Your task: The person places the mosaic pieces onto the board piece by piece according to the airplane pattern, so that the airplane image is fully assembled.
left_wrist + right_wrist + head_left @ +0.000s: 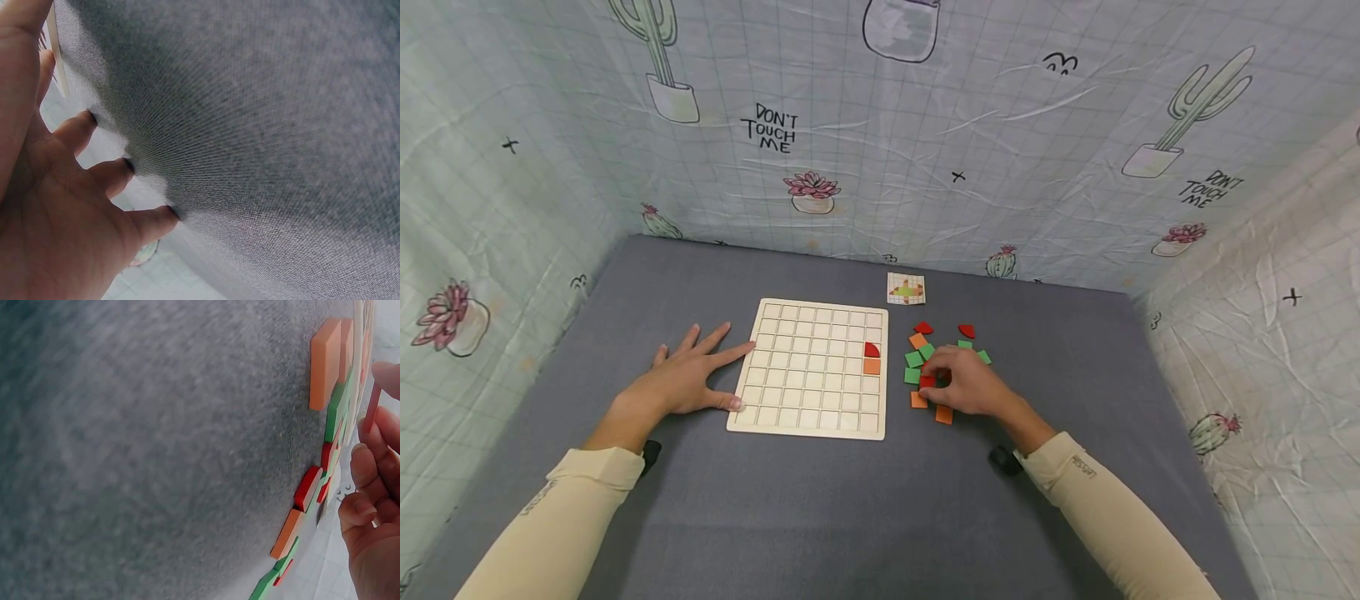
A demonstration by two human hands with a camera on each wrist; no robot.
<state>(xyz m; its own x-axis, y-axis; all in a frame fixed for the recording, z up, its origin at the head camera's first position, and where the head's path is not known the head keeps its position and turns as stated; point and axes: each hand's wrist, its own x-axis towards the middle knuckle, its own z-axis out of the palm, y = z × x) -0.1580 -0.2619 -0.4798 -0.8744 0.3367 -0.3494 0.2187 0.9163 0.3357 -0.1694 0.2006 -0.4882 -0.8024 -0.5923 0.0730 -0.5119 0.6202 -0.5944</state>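
grey felt table [850, 517] (cactus-print cloth walls [1000, 125]); left hand [688, 379] flat, right hand [966, 383] pinching a red tile [927, 382].

Grey table [850, 517], red/green/orange tiles [917, 360], cactus-print backdrop [1075, 150]

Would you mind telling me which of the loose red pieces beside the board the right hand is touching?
The red piece under the right hand's fingertips, in the middle of the pile; the two other red pieces lie untouched at the far edge.
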